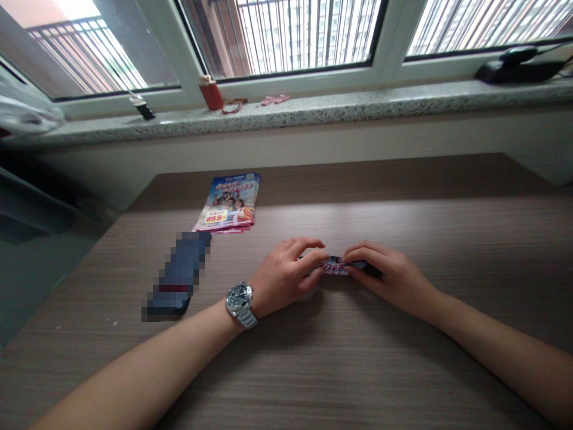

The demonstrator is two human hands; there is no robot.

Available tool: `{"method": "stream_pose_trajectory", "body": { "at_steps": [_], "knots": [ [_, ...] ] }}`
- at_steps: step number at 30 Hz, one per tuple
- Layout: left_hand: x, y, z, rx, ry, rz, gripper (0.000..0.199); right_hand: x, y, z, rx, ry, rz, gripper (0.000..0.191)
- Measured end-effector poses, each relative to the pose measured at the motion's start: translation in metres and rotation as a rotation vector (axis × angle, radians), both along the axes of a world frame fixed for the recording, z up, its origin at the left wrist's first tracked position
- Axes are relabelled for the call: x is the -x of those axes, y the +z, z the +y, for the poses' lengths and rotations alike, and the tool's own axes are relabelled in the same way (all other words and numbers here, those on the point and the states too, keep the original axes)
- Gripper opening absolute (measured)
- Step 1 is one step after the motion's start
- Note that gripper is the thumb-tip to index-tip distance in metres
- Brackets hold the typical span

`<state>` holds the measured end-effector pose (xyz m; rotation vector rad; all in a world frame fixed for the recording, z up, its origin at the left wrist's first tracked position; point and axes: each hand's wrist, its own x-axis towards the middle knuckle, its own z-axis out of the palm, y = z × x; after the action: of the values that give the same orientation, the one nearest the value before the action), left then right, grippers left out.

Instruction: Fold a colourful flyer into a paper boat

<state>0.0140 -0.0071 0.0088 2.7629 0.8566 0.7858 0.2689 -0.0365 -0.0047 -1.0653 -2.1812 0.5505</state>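
From our seat, the counter [483, 233] lies bare along the right and across the front; on the left, a stack of flyers [230, 203] and a blurred phone [179, 275] block our way.

Over by the left edge of my table lies a dark, flat object [179, 278], pixelated past recognition. Along the speckled sill [322, 107], I see a small black-and-white item [143, 108] near the left end, then a red container [210, 94], a reddish loop [233, 106] beside it, pink pieces [275, 100], and a black device [521, 70] towards the right end.
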Motion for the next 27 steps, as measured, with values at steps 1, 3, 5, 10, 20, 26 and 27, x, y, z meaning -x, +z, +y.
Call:
{"method": "stream_pose_trajectory", "body": {
  "at_steps": [1,3,5,10,20,26,27],
  "knots": [
    [0.000,0.000,-0.001,-0.022,-0.005,0.010,0.019,0.000,0.001,0.000,0.012,-0.007,0.009,0.012],
    [0.000,-0.001,-0.002,-0.048,-0.021,0.032,0.020,0.001,0.003,-0.001,0.041,-0.034,0.030,0.013],
    [0.000,-0.001,-0.002,-0.060,-0.035,0.049,0.022,0.002,0.005,-0.002,0.086,-0.075,0.051,0.015],
    [0.000,-0.001,-0.002,-0.088,-0.055,0.056,0.029,0.006,0.012,-0.004,0.240,-0.163,0.114,0.019],
    [-0.007,0.004,-0.010,0.176,0.021,-0.119,0.036,0.013,0.014,-0.007,0.579,-0.180,0.555,0.031],
    [-0.010,0.011,-0.015,0.366,0.075,-0.239,0.033,0.019,0.008,-0.009,0.658,-0.033,0.665,0.028],
    [-0.011,0.011,-0.016,0.372,0.072,-0.245,0.034,0.020,0.007,-0.010,0.665,-0.016,0.663,0.027]
  ]
}}
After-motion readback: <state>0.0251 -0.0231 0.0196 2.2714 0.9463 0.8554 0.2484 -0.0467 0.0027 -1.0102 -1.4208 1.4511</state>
